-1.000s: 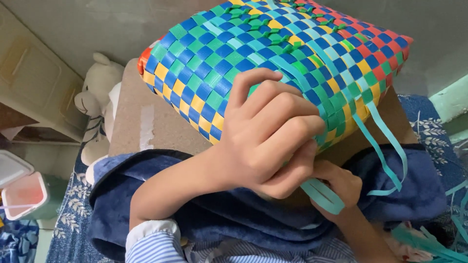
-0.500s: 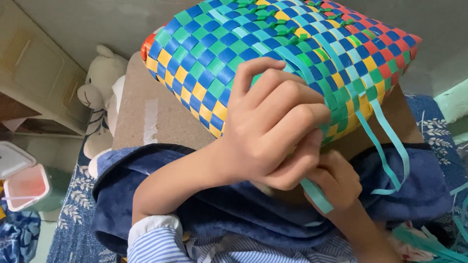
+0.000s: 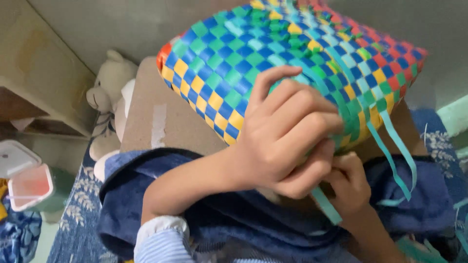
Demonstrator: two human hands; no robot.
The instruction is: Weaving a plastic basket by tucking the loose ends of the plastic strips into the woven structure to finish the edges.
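Left hand [image 3: 287, 131] curled in a grip above the right hand [image 3: 348, 187]

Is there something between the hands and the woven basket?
Nothing visible. The left hand lies directly on the woven basket, and the right hand pinches a teal strip at its lower edge.

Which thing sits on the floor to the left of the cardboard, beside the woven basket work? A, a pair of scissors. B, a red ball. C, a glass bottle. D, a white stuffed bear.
D: a white stuffed bear sits against the left edge of the cardboard, left of the woven basket that the left hand presses on.
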